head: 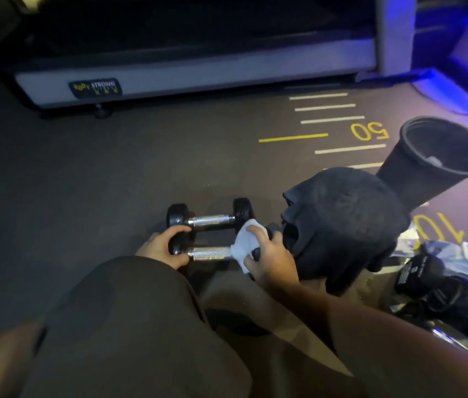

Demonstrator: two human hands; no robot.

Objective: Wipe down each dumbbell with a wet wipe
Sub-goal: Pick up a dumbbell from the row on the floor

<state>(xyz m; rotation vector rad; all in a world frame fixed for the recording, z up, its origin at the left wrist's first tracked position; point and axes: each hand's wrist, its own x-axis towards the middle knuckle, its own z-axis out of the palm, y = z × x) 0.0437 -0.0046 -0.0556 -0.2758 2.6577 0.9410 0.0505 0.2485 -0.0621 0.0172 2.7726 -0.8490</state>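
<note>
The person is crouching over two small dumbbells lying side by side on the gym floor (112,173). The left hand (161,248) is gripping the left head of the near dumbbell (209,253), fingers curled tight around it, probably to keep it from rolling while it is being rubbed. The right hand (267,254) is pressing a white wet wipe (244,245) against the dumbbell's right head, fingers closed over wipe and head together, so that end is mostly hidden. The chrome handle between the hands is lying bare and exposed. The far dumbbell (211,218) is resting just beyond, almost touching the near one, with neither hand on it.

A dark crumpled cloth or garment (344,225) is lying right beside the right hand, crowding that end. Behind it a black bin (442,156) is standing with something pale inside. Bags and packets are cluttering the floor at far right, with chrome from other weights glinting below. A treadmill base (192,76) is sitting well beyond.
</note>
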